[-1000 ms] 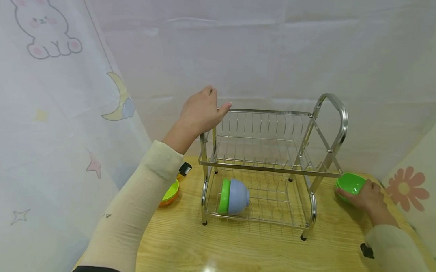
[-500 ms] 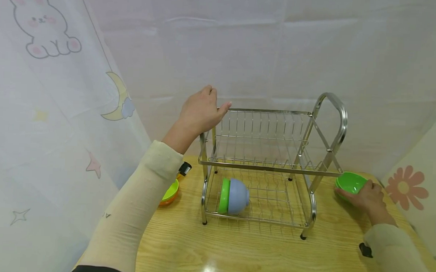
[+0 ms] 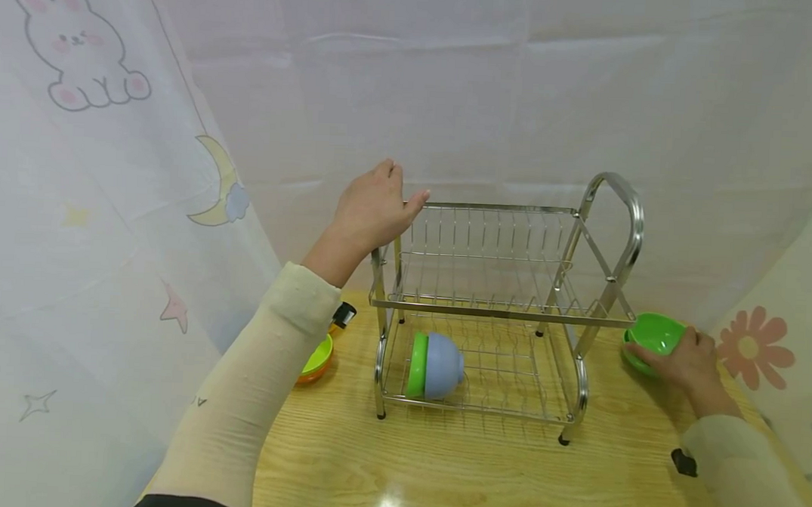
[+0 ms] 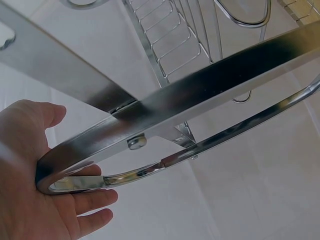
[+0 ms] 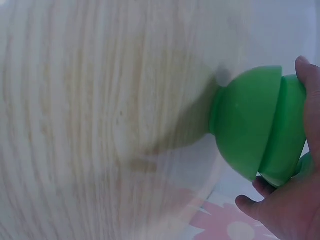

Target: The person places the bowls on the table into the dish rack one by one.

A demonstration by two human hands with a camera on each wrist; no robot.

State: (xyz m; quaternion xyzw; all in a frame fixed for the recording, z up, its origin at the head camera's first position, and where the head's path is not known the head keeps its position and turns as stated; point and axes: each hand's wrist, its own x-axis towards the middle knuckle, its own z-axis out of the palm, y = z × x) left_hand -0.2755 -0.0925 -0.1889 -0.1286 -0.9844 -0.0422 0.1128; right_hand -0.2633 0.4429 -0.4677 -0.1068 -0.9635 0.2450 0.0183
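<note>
My left hand point(image 3: 370, 210) lies over the top left handle of a metal two-tier dish rack point(image 3: 505, 314). In the left wrist view, the fingers bend loosely round that curved handle point(image 4: 80, 150), while the thumb stands off it. At the far right, my right hand point(image 3: 696, 368) grips a green bowl point(image 3: 656, 334). The right wrist view shows this bowl point(image 5: 287, 132) nested in a second green bowl point(image 5: 245, 120), thumb on one side and fingers on the other. Part of its rim is hidden by the hand.
On the rack's lower tier, a green bowl point(image 3: 417, 366) and a pale blue bowl point(image 3: 444, 367) stand on edge, touching. Left of the rack, a yellow-green bowl point(image 3: 318, 355) sits in an orange one point(image 3: 314, 376), partly behind the left sleeve. A curtain point(image 3: 454, 97) hangs behind.
The green bowl under my right hand has risen and tilted slightly, and the hand has shifted a little with it. My left hand has stayed on the rack's handle.
</note>
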